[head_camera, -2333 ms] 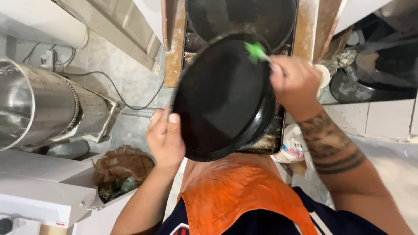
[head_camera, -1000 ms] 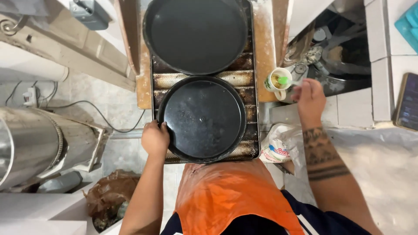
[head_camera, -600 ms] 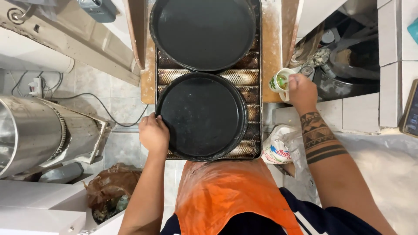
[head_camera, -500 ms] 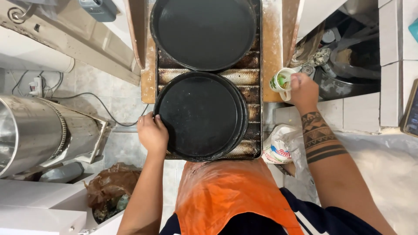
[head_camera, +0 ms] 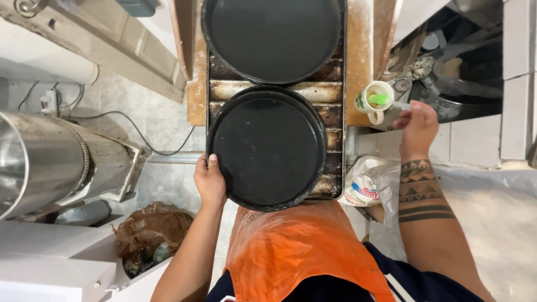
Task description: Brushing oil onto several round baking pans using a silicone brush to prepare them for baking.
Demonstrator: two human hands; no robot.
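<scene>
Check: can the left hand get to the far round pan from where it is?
Probably yes. The left hand grips the near pan's rim, and nothing stands between it and the far pan, but it must let go.

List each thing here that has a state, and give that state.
Near round pan: empty, flat on the rack, left hand gripping its rim.
Far round pan: empty, on the same rack.
Cup: upright, green brush inside.
Right hand: closed on the brush handle.
Plastic bag: crumpled.

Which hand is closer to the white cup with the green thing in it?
Right. The right hand is just beside the cup, holding the handle of the brush in it. The left hand grips the near pan's left rim.
</scene>
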